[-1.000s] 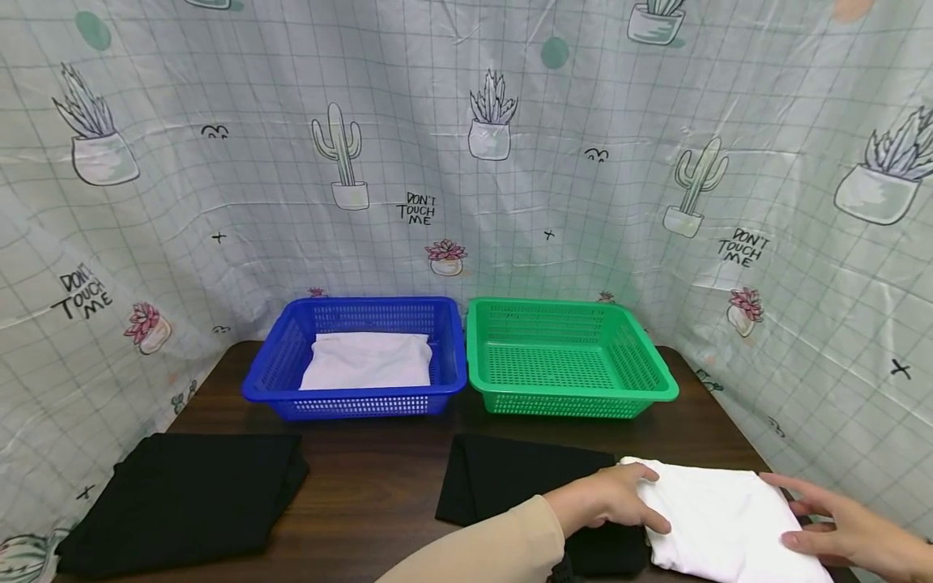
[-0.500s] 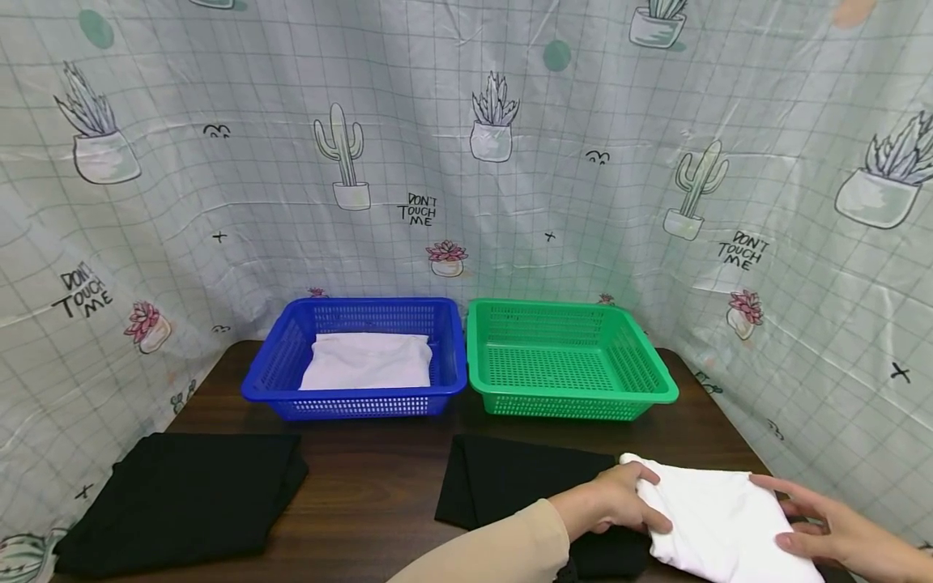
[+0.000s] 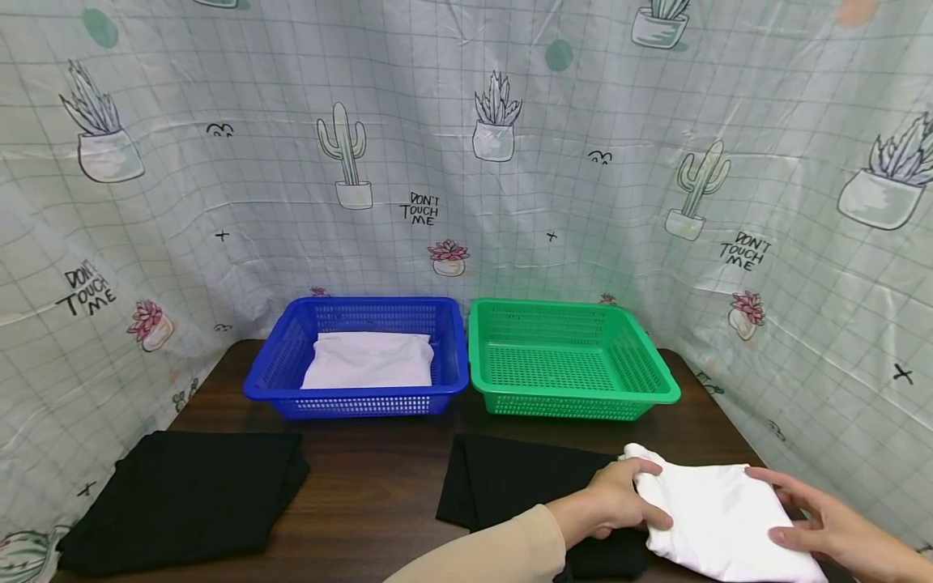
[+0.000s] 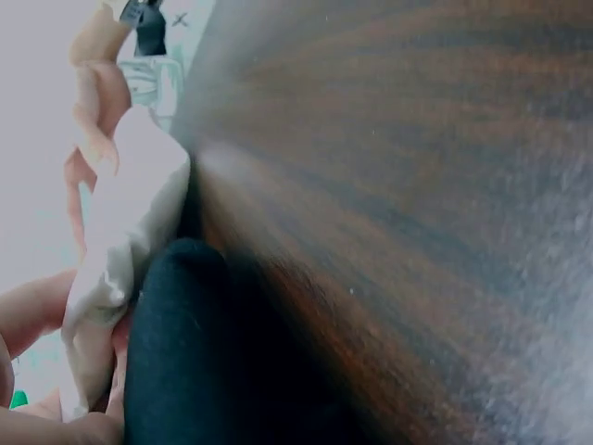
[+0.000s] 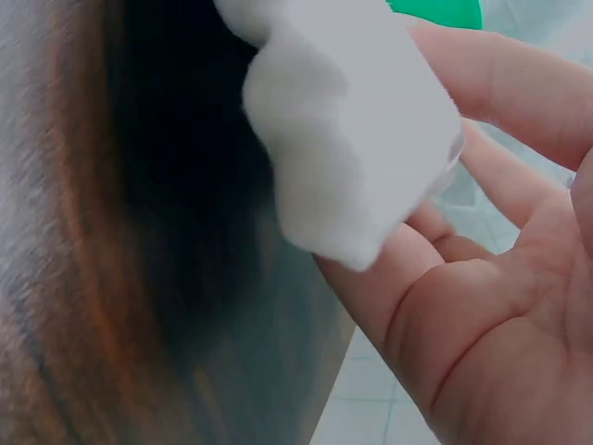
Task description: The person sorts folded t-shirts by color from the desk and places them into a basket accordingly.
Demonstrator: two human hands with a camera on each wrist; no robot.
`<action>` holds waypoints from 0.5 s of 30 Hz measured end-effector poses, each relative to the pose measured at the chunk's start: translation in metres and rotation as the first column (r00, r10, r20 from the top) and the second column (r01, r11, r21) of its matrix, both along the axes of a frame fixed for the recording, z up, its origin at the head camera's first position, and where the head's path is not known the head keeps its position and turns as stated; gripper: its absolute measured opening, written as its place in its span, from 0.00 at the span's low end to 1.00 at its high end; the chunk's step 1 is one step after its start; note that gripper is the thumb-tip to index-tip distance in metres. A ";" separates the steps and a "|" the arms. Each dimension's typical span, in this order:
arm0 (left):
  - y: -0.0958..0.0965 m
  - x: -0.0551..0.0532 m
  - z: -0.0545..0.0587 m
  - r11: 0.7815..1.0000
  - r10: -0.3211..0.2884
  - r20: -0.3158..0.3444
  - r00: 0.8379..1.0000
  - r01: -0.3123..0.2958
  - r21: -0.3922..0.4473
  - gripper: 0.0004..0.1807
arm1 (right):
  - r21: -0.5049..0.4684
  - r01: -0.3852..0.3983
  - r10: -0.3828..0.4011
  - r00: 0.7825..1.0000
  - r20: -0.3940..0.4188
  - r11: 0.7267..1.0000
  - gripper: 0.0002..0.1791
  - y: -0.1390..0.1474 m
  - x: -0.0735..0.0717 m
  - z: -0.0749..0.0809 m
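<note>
A folded white cloth (image 3: 717, 518) lies between my two hands at the front right. My left hand (image 3: 619, 498) grips its left edge; in the left wrist view, fingers (image 4: 37, 311) show on both faces of the fabric. At the opposite edge my right hand (image 3: 824, 518) holds the cloth with thumb and fingers. The right wrist view shows a bunched white corner (image 5: 352, 120) over the dark tabletop. Under my left forearm, a folded black cloth (image 3: 528, 470) lies partly hidden and reaches close to the white one.
A blue basket (image 3: 372, 394) stands at the back with a folded white cloth (image 3: 368, 360) inside. Beside it is a green basket (image 3: 576, 398) showing its bare mesh floor. Another folded black cloth (image 3: 182, 494) lies at the left of the brown table (image 3: 372, 486). A patterned curtain (image 3: 466, 202) surrounds the table.
My right hand has shifted slightly left with its edge of the white cloth. The cloth's far left corner has risen a little, and my left hand has moved slightly up with it.
</note>
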State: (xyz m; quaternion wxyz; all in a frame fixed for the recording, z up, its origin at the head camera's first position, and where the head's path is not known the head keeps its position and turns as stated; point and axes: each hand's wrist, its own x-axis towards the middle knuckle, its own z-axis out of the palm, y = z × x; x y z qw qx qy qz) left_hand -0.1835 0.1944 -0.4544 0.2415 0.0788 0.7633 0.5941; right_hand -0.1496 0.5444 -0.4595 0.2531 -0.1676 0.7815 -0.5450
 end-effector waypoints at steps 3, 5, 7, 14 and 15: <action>-0.002 -0.001 0.003 1.000 -0.010 -0.031 0.999 0.010 0.001 0.33 | -0.004 0.016 -0.016 1.000 -0.026 1.000 0.42 -0.004 0.000 0.004; -0.006 -0.003 0.007 1.000 -0.021 -0.044 0.999 0.022 0.020 0.34 | -0.009 0.031 -0.031 0.999 -0.035 0.999 0.41 -0.007 -0.001 0.008; -0.011 -0.005 0.013 0.998 -0.028 -0.046 0.999 0.030 0.051 0.34 | -0.012 0.044 -0.044 0.999 -0.030 0.999 0.41 -0.009 -0.003 0.012; -0.042 -0.020 0.032 0.978 -0.055 -0.017 0.998 0.058 0.200 0.35 | -0.070 0.067 -0.067 0.998 0.002 0.995 0.41 -0.030 -0.015 0.028; -0.048 -0.022 0.034 0.974 -0.058 -0.015 0.998 0.060 0.217 0.35 | -0.079 0.063 -0.063 0.998 -0.007 0.995 0.41 -0.035 -0.017 0.031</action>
